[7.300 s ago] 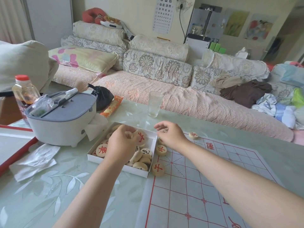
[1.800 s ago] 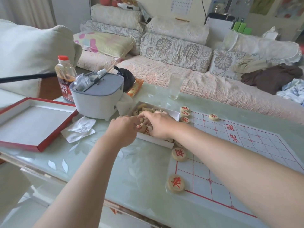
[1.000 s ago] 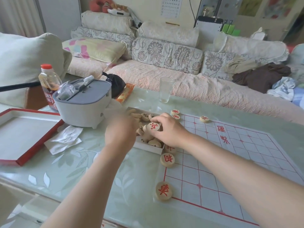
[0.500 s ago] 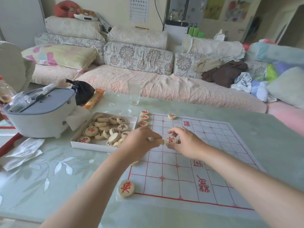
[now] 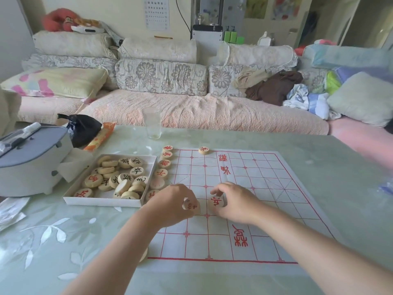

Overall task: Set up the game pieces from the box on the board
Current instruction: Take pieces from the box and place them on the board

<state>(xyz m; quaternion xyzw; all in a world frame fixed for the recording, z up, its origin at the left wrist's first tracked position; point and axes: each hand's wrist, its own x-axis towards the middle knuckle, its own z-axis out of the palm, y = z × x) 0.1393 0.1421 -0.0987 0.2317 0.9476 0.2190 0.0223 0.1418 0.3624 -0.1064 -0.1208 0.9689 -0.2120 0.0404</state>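
A white paper board (image 5: 265,188) with a red grid lies on the table. To its left stands a white box (image 5: 102,201) holding several round wooden pieces with red or black characters. Several red-marked pieces (image 5: 164,163) line the board's left edge, and one lone piece (image 5: 203,149) sits at the far edge. My left hand (image 5: 172,204) pinches a tilted piece (image 5: 190,204) over the board. My right hand (image 5: 236,202) pinches another red-marked piece (image 5: 216,201) flat on the grid just beside it. Another piece (image 5: 144,254) peeks out under my left forearm.
A grey lidded appliance (image 5: 29,158) stands left of the box, with crumpled tissue (image 5: 10,209) in front. A clear glass (image 5: 151,122), a black bag (image 5: 85,128) and an orange packet (image 5: 100,136) stand near the far edge. A sofa with cushions and clothes runs behind the table.
Both hands left the box and moved right onto the board, each carrying a piece. The right hand's piece has come down onto the grid; the view has swung right.
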